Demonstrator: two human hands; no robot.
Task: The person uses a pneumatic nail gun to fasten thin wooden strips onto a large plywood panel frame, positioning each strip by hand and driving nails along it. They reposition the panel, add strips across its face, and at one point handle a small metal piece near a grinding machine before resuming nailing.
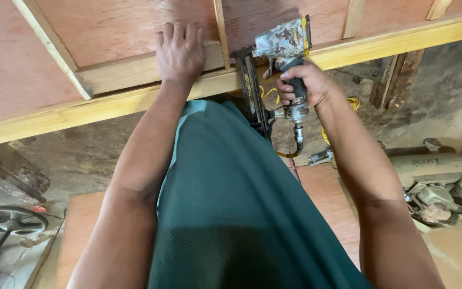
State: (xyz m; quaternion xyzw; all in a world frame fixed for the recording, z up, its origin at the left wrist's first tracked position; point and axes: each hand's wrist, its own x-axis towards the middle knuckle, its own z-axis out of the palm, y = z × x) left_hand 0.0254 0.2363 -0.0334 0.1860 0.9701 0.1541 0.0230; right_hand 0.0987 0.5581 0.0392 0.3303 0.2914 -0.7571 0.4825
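Note:
My left hand [179,52] lies flat, fingers together, pressing on a short wooden batten [124,72] that sits on a reddish plywood panel [118,27]. My right hand [301,83] grips the black handle of a worn pneumatic nail gun [282,40]. Its black magazine [252,91] stands against the long pale wooden rail [81,109] at the panel's near edge. An air hose fitting [298,136] hangs below the handle. My green shirt [231,203] fills the lower middle.
Thin wooden strips [49,45] cross the plywood. A beige air compressor [437,182] sits on the floor at right. A round black wheel [12,220] lies at lower left. Another plywood sheet [81,225] rests on the dusty floor below.

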